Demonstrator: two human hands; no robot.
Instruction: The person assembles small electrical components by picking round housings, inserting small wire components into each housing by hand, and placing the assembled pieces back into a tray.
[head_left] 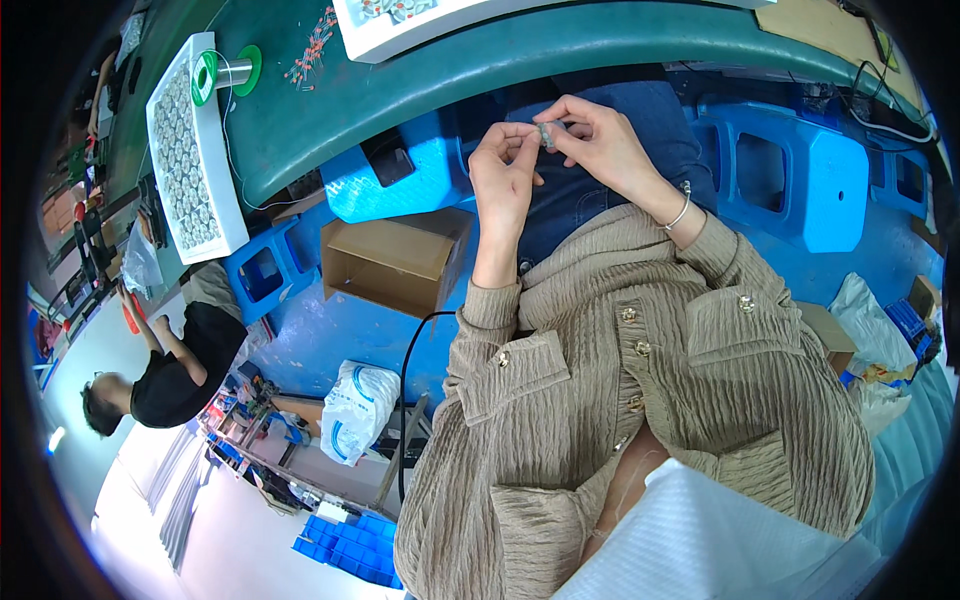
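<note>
Over my lap, just off the bench edge, my two hands meet at a small greyish part (546, 136), mostly covered by fingers. My left hand (502, 175) pinches it from one side between thumb and forefinger. From the other side, my right hand (606, 148) grips it with thumb and fingertips. Too little of the part shows to tell its exact kind. Beyond the hands, a white tray (368, 44) with small metallic parts stands on the green bench (450, 85).
At left, a foam tray (232, 225) holds rows of small round parts; a solder wire spool (235, 72) stands beside it. Loose orange leaded components (313, 50) lie nearby. Blue stools (845, 190) and a cardboard box (390, 245) are below. Another person (185, 365) works at left.
</note>
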